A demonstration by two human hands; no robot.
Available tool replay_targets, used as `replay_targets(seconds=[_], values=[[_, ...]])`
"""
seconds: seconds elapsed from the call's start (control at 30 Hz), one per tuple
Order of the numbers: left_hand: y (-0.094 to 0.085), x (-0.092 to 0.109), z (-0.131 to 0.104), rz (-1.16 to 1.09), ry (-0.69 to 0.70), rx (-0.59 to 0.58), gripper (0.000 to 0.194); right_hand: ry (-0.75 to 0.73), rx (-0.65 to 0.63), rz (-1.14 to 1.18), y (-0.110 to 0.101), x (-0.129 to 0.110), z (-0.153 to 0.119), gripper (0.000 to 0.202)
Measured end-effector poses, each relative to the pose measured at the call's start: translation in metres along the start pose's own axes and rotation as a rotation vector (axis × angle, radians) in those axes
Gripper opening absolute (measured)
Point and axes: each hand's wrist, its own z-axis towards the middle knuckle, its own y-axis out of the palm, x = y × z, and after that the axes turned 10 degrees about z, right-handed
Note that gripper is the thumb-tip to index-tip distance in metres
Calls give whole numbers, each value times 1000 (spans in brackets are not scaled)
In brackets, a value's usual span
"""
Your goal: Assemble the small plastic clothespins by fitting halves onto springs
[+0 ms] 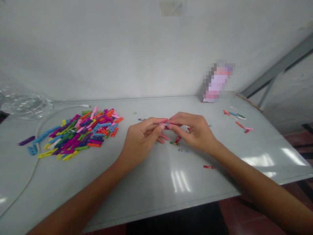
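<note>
My left hand (144,135) and my right hand (195,130) meet above the middle of the table. Between their fingertips they pinch a small blue clothespin (167,124), mostly covered by the fingers. Just below the hands lie a green clothespin piece (174,143), a light-blue piece (183,150) and a red piece (178,139). Another red piece (209,167) rests nearer the table's front edge. Left of my left hand spreads a large pile of small coloured clothespins (80,133).
A white cable (36,160) curves along the left, beside a clear plastic bundle (26,104). Several loose clothespin parts (241,125) lie at the right. A pinkish blurred packet (216,83) leans on the wall behind the grey table (146,195).
</note>
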Motion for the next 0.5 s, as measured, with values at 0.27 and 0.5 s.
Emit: replay_targets(seconds=[0.27,0.5], values=[[-5,1,-2,301,188,176,11,-64,29,-80,-4,-2,-1,18],[-7,-5,-3,560,356,214,9,-120,31,-150,-4,-5,-4,16]])
